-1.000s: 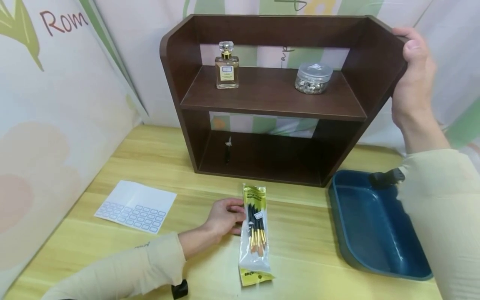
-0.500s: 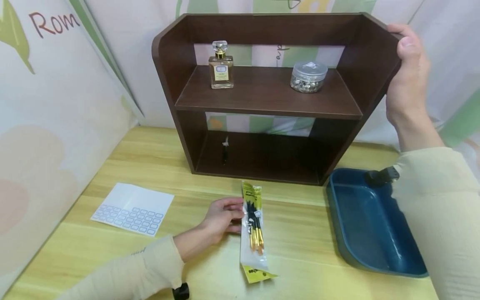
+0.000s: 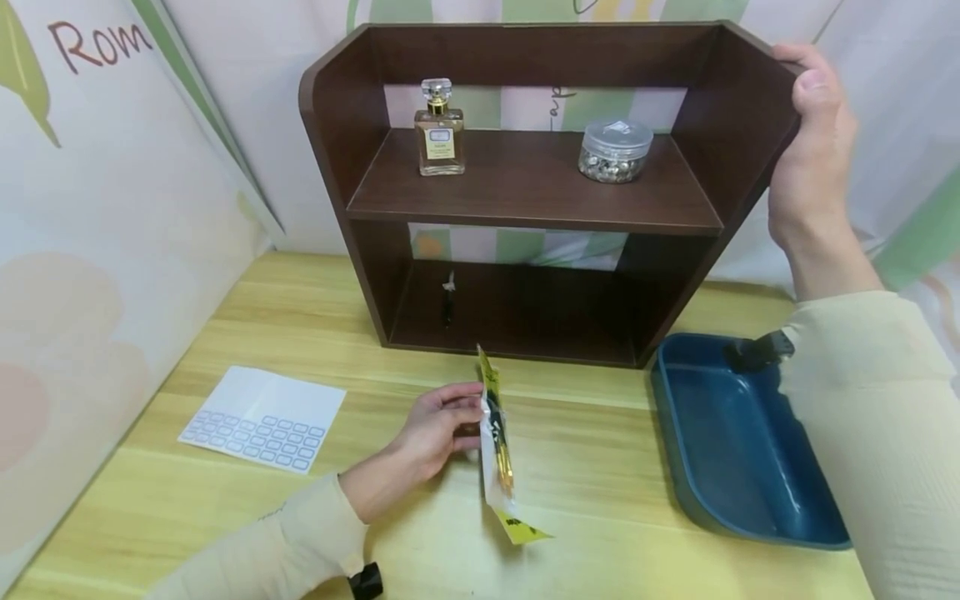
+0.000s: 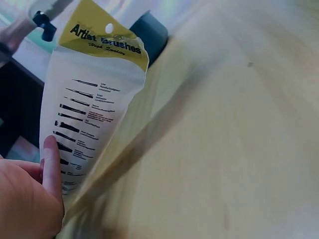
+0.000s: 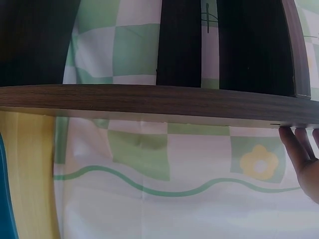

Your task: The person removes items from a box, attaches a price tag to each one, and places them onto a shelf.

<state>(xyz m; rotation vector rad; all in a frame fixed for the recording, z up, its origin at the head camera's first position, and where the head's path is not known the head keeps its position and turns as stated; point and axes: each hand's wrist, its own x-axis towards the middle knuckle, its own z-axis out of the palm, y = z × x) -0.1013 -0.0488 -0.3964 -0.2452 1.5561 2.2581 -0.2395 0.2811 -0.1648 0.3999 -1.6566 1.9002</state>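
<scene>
My left hand (image 3: 431,429) holds a clear packet of paintbrushes (image 3: 495,446) by its left edge, turned almost edge-on above the table. In the left wrist view the packet's white back (image 4: 84,109) faces the camera, under a yellow header printed "Artist Brushes". My right hand (image 3: 813,158) grips the upper right side panel of a dark brown two-tier shelf (image 3: 536,218), thumb on the front edge. Fingertips of that hand (image 5: 304,154) touch the panel in the right wrist view. On the upper tier stand a perfume bottle (image 3: 440,137) and a clear lidded jar (image 3: 615,152).
A small dark pen-like object (image 3: 448,300) lies on the shelf's lower tier. To the shelf's right, a blue basin (image 3: 750,442) sits partly under the right sleeve. A sheet of blue-bordered labels (image 3: 266,417) lies at the left. Patterned cloth hangs behind and at the sides.
The brush packet has turned from face-up to nearly edge-on in my left hand, its top end rising slightly. My right hand keeps its hold on the shelf. The head view has shifted a little.
</scene>
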